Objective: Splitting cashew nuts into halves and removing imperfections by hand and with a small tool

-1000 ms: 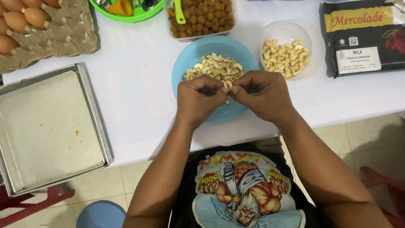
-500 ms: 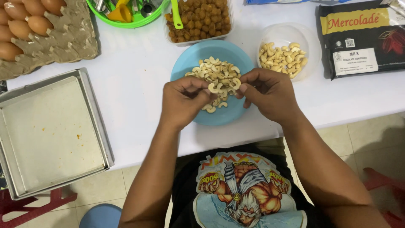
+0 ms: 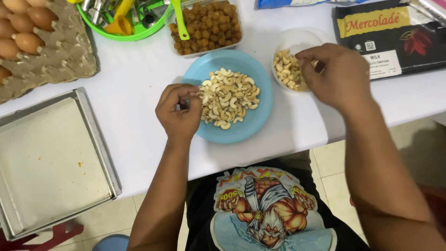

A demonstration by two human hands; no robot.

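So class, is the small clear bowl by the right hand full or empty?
Partly full: cashews cover part of the clear bowl.

- I saw bare table point(image 3: 134, 93) between the tray point(image 3: 51, 158) and the blue plate point(image 3: 255, 116): open passage there.
- My left hand point(image 3: 179, 111) blocked the plate's left rim.
- My right hand point(image 3: 334, 74) covered the small bowl point(image 3: 288, 42).
- Egg carton point(image 3: 60, 56), green basket point(image 3: 139, 30), tub point(image 3: 204, 25) and black packet point(image 3: 395, 42) walled the far edge.
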